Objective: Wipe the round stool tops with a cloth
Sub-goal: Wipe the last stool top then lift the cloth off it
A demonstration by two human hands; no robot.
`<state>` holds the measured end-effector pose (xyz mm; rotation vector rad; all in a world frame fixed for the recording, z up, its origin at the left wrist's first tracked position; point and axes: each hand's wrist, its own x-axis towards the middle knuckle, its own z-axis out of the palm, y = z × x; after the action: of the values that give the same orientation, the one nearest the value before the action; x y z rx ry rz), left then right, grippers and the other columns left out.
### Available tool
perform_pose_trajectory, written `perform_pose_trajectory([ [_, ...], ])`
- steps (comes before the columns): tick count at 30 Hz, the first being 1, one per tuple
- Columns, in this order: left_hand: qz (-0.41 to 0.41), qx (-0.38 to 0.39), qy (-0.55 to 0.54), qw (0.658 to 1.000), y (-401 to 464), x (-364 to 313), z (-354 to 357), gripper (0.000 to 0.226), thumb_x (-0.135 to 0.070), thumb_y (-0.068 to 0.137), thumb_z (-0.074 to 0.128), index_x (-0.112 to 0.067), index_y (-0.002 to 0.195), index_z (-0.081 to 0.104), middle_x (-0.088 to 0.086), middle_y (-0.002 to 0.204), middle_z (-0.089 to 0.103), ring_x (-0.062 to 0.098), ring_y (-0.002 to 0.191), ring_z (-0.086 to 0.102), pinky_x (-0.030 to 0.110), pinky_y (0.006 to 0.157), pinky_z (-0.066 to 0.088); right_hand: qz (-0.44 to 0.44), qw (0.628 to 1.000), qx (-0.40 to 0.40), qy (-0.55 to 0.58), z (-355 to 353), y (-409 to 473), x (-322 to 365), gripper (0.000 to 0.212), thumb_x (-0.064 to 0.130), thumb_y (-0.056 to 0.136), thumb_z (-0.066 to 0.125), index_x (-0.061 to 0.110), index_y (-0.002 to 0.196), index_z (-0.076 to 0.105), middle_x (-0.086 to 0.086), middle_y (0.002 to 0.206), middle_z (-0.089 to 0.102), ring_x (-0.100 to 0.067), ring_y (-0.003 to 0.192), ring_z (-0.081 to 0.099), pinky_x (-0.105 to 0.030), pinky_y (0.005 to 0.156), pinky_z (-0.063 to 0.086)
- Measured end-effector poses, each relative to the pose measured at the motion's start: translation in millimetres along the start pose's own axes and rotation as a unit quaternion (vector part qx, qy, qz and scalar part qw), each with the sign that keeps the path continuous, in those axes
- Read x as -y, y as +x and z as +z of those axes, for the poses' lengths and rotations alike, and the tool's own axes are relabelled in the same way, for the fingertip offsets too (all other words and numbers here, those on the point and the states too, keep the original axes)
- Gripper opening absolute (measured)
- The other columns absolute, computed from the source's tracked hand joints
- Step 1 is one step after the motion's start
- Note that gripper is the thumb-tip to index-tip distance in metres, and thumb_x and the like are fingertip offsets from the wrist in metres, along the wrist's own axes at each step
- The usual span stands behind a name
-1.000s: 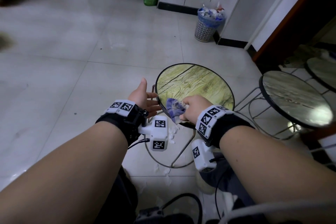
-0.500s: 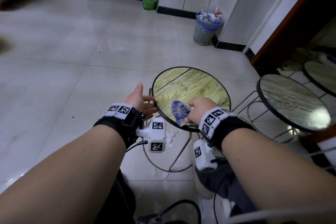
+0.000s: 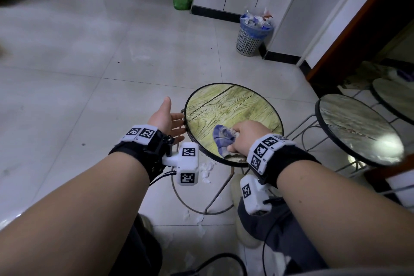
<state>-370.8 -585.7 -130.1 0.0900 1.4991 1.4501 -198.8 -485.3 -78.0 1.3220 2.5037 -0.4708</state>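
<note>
Tiled floor; right hand (image 3: 243,139) grips cloth (image 3: 221,139) on stool top (image 3: 226,107), left hand (image 3: 167,119) open beside its rim: unbraced stool may tip under pressure.

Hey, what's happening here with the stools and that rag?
A person is wiping a round stool top with a green wood-grain pattern. The right hand grips a crumpled blue and white cloth and presses it onto the near part of that top. The left hand is open beside the stool's left rim, its fingers at the edge. A second round stool stands to the right, untouched. A full wastebasket sits by the far wall.
</note>
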Motion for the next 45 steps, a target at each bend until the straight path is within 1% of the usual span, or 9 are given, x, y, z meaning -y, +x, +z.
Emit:
perform_pose_trajectory([
  [4,-0.002,0.014,-0.010,1.000,4.2,-6.4,-1.7,0.066,-0.066,0.092,0.024,-0.010,0.092,0.058,0.012,0.110,0.063,0.029,0.107,0.059,0.040,0.089,0.045,-0.003,1.000,-0.007,-0.011,-1.9,6.1,9.0,0.029,0.026,0.081,0.068,0.017,0.108,0.062,-0.002,0.104,0.065,-0.021,0.082,0.055,-0.025,0.070,0.044],
  [11,-0.011,0.036,-0.018,0.999,9.3,-12.7,-9.6,0.068,-0.066,0.092,0.022,-0.008,0.097,0.058,0.014,0.112,0.063,0.030,0.109,0.059,0.042,0.095,0.043,0.014,1.000,-0.008,-0.018,-5.3,19.3,19.0,0.037,0.025,0.079,0.068,0.016,0.115,0.061,-0.003,0.110,0.065,-0.022,0.084,0.056,-0.027,0.076,0.049],
  [15,-0.017,0.035,-0.021,0.999,13.9,-15.1,-14.3,0.071,-0.067,0.092,0.022,-0.006,0.105,0.057,0.014,0.108,0.062,0.030,0.108,0.057,0.042,0.091,0.043,0.017,1.000,-0.003,-0.011,-8.2,28.2,26.1,0.027,0.024,0.078,0.068,0.012,0.102,0.063,-0.006,0.101,0.066,-0.024,0.089,0.062,-0.028,0.074,0.049],
  [18,-0.014,0.035,-0.025,0.999,16.8,-18.2,-15.3,0.072,-0.066,0.092,0.022,-0.005,0.113,0.055,0.013,0.107,0.062,0.030,0.107,0.057,0.041,0.087,0.044,0.016,1.000,-0.008,-0.012,-9.0,36.3,31.8,0.017,0.025,0.077,0.068,0.011,0.085,0.061,-0.006,0.092,0.067,-0.024,0.079,0.061,-0.026,0.068,0.047],
  [22,-0.009,0.038,-0.039,0.998,21.9,-21.9,-15.6,0.069,-0.066,0.092,0.023,-0.007,0.106,0.057,0.013,0.110,0.063,0.029,0.105,0.059,0.039,0.082,0.045,0.019,1.000,-0.008,-0.015,-11.3,47.8,39.1,0.023,0.027,0.077,0.068,0.011,0.093,0.064,-0.004,0.093,0.067,-0.024,0.081,0.061,-0.028,0.071,0.048],
  [27,-0.011,0.034,-0.053,0.998,27.3,-24.1,-14.1,0.068,-0.067,0.091,0.025,-0.009,0.103,0.058,0.013,0.111,0.065,0.026,0.100,0.061,0.037,0.075,0.046,0.019,1.000,-0.008,-0.018,-14.7,63.1,44.4,0.023,0.026,0.076,0.071,0.013,0.068,0.053,-0.004,0.072,0.059,-0.024,0.071,0.058,-0.025,0.063,0.043],
  [35,-0.014,0.016,-0.062,0.998,35.7,-27.0,-15.0,0.068,-0.066,0.091,0.025,-0.008,0.099,0.059,0.015,0.110,0.065,0.028,0.099,0.062,0.036,0.070,0.047,0.006,1.000,-0.004,-0.024,-21.5,83.6,51.5,0.021,0.027,0.075,0.072,0.012,0.072,0.057,-0.004,0.072,0.060,-0.024,0.071,0.058,-0.024,0.063,0.042],
  [39,-0.016,0.013,-0.069,0.997,40.6,-26.8,-15.6,0.068,-0.067,0.091,0.026,-0.009,0.099,0.060,0.014,0.107,0.067,0.027,0.094,0.064,0.035,0.069,0.047,0.002,1.000,-0.010,-0.029,-20.4,93.9,52.3,0.029,0.028,0.075,0.072,0.013,0.062,0.049,-0.004,0.066,0.056,-0.023,0.066,0.054,-0.023,0.058,0.038],
  [45,-0.016,0.011,-0.076,0.997,46.5,-28.5,-14.5,0.068,-0.066,0.092,0.026,-0.008,0.100,0.060,0.014,0.105,0.066,0.027,0.092,0.064,0.037,0.071,0.047,-0.004,0.999,-0.017,-0.046,-23.9,107.6,58.5,0.030,0.030,0.075,0.070,0.013,0.062,0.049,-0.005,0.068,0.056,-0.025,0.068,0.055,-0.025,0.062,0.040],
])
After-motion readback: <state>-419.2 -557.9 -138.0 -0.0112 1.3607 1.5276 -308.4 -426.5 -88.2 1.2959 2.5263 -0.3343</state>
